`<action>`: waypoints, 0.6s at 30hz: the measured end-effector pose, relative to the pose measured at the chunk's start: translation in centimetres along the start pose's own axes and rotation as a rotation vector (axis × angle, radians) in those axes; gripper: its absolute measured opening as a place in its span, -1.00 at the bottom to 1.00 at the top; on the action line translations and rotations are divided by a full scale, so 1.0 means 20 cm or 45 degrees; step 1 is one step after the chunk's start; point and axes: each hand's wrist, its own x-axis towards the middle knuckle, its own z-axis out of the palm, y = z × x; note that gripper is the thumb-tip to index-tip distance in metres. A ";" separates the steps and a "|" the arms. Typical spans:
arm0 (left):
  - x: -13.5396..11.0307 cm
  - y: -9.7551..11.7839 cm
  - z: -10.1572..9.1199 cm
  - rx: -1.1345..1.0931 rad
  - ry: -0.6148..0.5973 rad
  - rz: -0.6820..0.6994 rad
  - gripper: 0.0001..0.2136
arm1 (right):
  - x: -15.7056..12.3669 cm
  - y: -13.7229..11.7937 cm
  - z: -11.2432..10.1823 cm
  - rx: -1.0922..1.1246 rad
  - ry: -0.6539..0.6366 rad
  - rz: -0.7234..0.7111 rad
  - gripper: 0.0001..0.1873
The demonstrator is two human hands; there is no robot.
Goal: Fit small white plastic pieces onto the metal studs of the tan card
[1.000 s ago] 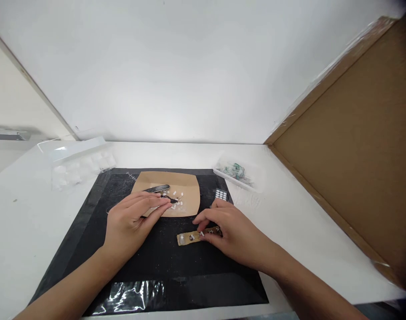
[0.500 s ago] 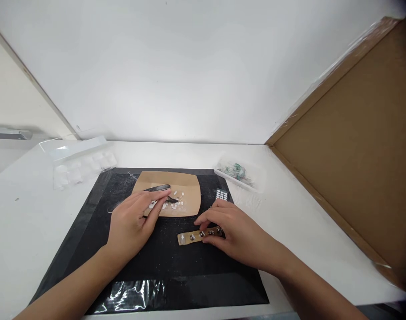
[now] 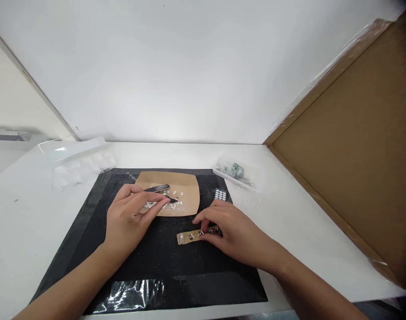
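Observation:
My left hand [image 3: 131,218] is pinched round black tweezers [image 3: 162,194], whose tips rest among several small white parts [image 3: 171,202] scattered on a brown paper sheet [image 3: 186,184]. My right hand [image 3: 231,229] lies curled on a narrow tan strip [image 3: 186,238] that carries a row of small metal pieces; its fingertips press the strip's right half against the black mat [image 3: 156,262]. The strip's right end is hidden under the fingers.
A clear plastic tray [image 3: 79,162] with compartments sits at the back left. A shallow clear tray of green and grey parts [image 3: 238,173] sits at the back right. A small white-dotted chip [image 3: 220,194] lies on the mat. A cardboard panel [image 3: 356,146] walls off the right side.
My left hand has shifted slightly, and the tweezers' tips have moved a little among the white parts. My right hand and the strip have stayed in place.

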 end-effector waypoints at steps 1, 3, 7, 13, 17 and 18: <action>0.00 0.00 0.00 0.011 -0.002 0.002 -0.93 | 0.00 0.00 0.00 0.001 -0.006 0.010 -0.66; 0.01 0.00 0.01 0.015 -0.022 0.013 -0.93 | 0.00 0.00 -0.01 0.003 -0.009 0.017 -0.64; 0.01 0.00 0.02 -0.030 -0.094 0.048 -0.81 | 0.00 0.00 0.00 0.013 -0.007 0.025 -0.61; 0.00 0.00 0.00 -0.063 -0.124 0.057 -0.76 | 0.00 0.00 0.00 0.024 -0.027 0.078 -0.61; 0.00 0.01 -0.01 -0.125 -0.159 0.125 -0.80 | 0.01 0.00 0.00 0.038 -0.036 0.064 -0.59; 0.00 0.02 -0.01 -0.163 -0.189 0.166 -0.82 | 0.01 0.00 -0.01 0.037 -0.036 0.060 -0.59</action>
